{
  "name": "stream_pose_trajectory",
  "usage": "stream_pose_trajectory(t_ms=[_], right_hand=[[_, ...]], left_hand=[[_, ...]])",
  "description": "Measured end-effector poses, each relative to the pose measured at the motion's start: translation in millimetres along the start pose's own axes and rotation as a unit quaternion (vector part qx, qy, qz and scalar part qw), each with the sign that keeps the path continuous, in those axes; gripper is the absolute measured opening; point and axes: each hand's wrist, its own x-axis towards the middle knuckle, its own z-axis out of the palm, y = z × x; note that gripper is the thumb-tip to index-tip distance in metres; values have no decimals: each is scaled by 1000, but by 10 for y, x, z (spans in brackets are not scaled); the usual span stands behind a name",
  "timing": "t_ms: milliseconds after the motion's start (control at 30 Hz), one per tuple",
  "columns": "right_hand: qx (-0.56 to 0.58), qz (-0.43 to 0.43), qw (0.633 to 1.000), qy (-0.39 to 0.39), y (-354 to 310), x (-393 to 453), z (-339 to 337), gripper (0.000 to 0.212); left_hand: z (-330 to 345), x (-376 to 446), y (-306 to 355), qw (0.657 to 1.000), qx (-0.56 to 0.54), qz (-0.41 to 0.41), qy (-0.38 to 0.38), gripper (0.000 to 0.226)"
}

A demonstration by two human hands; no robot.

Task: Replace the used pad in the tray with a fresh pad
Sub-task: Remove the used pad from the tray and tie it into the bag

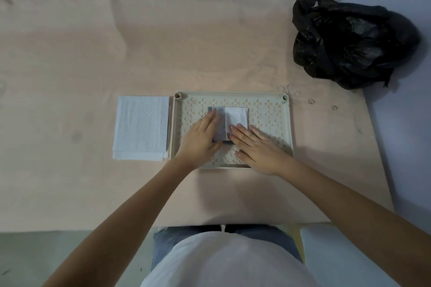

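Currently, used pad: folded small, centre of tray
left hand: flat, pressing pad's left side
right hand: flat, fingertips on pad's near-right edge
fresh pad: just left of tray

A pale cream tray looks like matt moulded plastic, its floor pierced with small cut-out patterns. The folded pad lying in it appears soft and papery, white with a greyer side. Beside the tray, a stack of fresh pads shows a quilted, embossed paper texture. The table is smooth, matt, light wood-like board. A black bag is crinkled, glossy thin plastic.
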Motion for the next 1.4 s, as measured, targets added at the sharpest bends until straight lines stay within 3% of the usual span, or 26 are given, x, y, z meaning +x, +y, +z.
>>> stream_pose_trajectory(t_ms=[67,133,200,267,400,533,633,900,967,1000,1067,1133,1233,1400], right_hand=[[-1,-2,1000,-4,4,2,0,60],[1,-4,1000,-4,5,-2,-3,62],[6,-6,1000,-1,12,-4,-7,62],[12,-10,1000,3,18,-8,-8,61],[12,-10,1000,13,23,-30,4,60],[20,-6,1000,20,11,-44,6,60],[75,-10,997,21,29,-49,-25,64],[189,-16,981,52,7,-115,-146,45],[325,27,941,95,-50,-144,-226,39],[412,69,897,140,-82,-151,-276,34],[549,166,778,256,-106,-136,-376,26],[620,247,684,294,-88,-85,-467,35],[670,295,647,214,-65,-10,-545,63],[767,268,573,108,-85,39,-547,41]], left_hand=[[-38,63,45,980,-126,-132,80,53],[-61,172,50,923,-261,-278,55,48],[-69,285,12,877,-330,-349,24,47],[-91,377,-17,855,-349,-383,9,44],[-163,466,41,827,-376,-419,-11,47],[-185,517,77,867,-310,-387,-49,56],[-150,500,104,880,-303,-366,-15,50],[-72,336,64,823,-439,-360,20,54],[-72,306,17,812,-460,-360,12,50],[-78,291,-8,804,-472,-360,11,46],[-100,265,-61,791,-500,-351,12,37],[-134,240,-93,780,-528,-335,12,30],[-193,219,-95,771,-557,-309,7,28],[-281,195,-39,768,-580,-271,-3,28]])
